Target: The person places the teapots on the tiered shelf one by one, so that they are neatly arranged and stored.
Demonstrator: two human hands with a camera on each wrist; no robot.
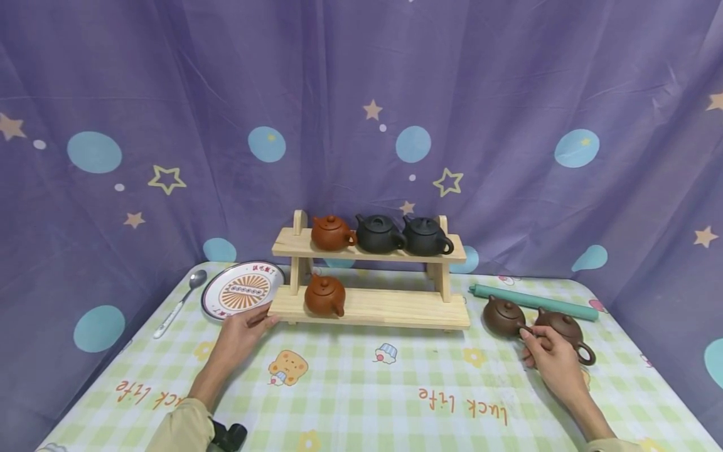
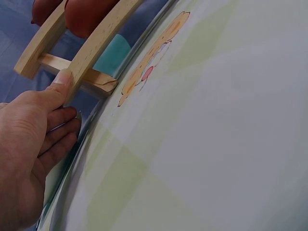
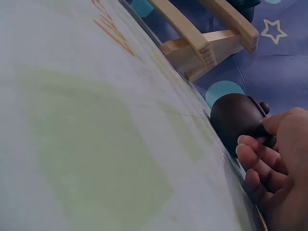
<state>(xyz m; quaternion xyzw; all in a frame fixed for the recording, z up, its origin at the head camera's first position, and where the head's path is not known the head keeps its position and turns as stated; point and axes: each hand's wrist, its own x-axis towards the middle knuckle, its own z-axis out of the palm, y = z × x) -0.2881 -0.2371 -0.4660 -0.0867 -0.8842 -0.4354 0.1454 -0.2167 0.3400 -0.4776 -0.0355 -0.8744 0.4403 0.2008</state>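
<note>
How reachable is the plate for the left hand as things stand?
Probably yes: the left hand is right by the plate, and nothing lies on it. The hand would likely need to release the wooden stand first.

Up at head height, one camera faces forward and down over the green-and-white checked cloth (image 1: 344,405), far enough back to take in the whole pale two-tier wooden shelf (image 1: 390,306) and purple star-patterned curtain (image 1: 339,94). The left wrist's view, close and steeply tilted, shares the shelf's left end with it; the right wrist's, equally close and slanted, shares the round dark-brown teapot (image 3: 234,117) and the shelf's right end.
</note>
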